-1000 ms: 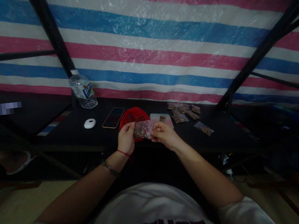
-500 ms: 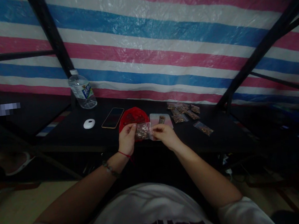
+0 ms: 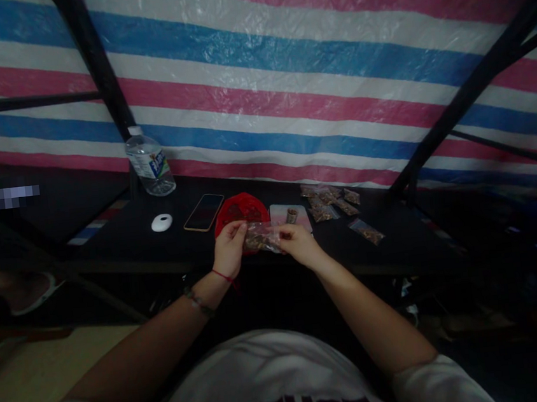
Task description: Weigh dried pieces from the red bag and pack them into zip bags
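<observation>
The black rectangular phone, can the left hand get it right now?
Probably yes: nothing covers the black rectangular phone and the left hand is close, though its grip is on a clear plastic bag.

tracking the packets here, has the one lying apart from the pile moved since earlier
No, the lone packet keeps the same place relative to the black post at right.

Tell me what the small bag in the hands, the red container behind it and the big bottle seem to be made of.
Small bag: thin, glossy clear plastic, judging by its creases and see-through film.
Red container: probably plastic, from its even, bright red; the dim light leaves its stiffness open.
Bottle: most likely clear, shiny plastic, being see-through with bright glints.
</observation>
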A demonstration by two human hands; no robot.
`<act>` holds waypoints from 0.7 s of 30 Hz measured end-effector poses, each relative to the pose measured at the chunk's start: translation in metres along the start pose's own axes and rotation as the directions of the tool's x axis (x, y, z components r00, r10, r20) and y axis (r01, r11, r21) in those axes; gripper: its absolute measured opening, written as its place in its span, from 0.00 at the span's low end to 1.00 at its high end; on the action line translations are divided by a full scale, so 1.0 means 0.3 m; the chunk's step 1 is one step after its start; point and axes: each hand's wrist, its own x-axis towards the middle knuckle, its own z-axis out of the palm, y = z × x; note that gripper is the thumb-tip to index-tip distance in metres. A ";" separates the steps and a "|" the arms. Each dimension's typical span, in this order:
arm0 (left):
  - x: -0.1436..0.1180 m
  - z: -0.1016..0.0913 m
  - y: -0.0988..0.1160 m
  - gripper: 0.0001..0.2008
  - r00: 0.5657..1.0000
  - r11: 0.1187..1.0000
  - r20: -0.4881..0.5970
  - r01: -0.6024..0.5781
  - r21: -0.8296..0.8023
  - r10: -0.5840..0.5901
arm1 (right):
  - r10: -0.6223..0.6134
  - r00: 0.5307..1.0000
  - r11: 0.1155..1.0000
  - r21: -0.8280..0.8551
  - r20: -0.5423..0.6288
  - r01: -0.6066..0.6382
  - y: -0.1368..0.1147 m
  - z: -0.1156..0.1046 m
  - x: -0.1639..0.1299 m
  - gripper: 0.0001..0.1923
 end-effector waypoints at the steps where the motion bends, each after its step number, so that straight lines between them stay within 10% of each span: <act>1: 0.006 -0.002 -0.003 0.17 1.000 1.000 -0.005 -0.005 -0.013 0.004 | -0.006 1.000 1.000 0.019 0.006 0.005 0.001 -0.002 0.002 0.20; 7: 0.027 -0.038 0.048 0.21 0.977 0.964 0.070 -0.210 0.165 0.200 | -0.048 0.999 0.998 -0.043 0.009 0.048 -0.027 -0.026 0.001 0.21; 10: -0.007 -0.042 0.116 0.36 0.772 0.721 0.576 -0.557 0.412 0.267 | -0.081 0.996 0.972 -0.220 0.042 0.088 -0.065 -0.034 -0.012 0.17; 13: -0.049 -0.028 0.151 0.45 0.618 0.522 0.775 -0.709 0.475 0.134 | -0.083 0.995 0.915 -0.392 0.053 0.097 -0.096 -0.018 -0.027 0.08; 21: -0.041 -0.022 0.131 0.28 0.640 0.570 0.759 -0.671 0.474 0.123 | -0.066 0.996 0.967 -0.242 0.052 0.077 -0.061 0.004 -0.012 0.09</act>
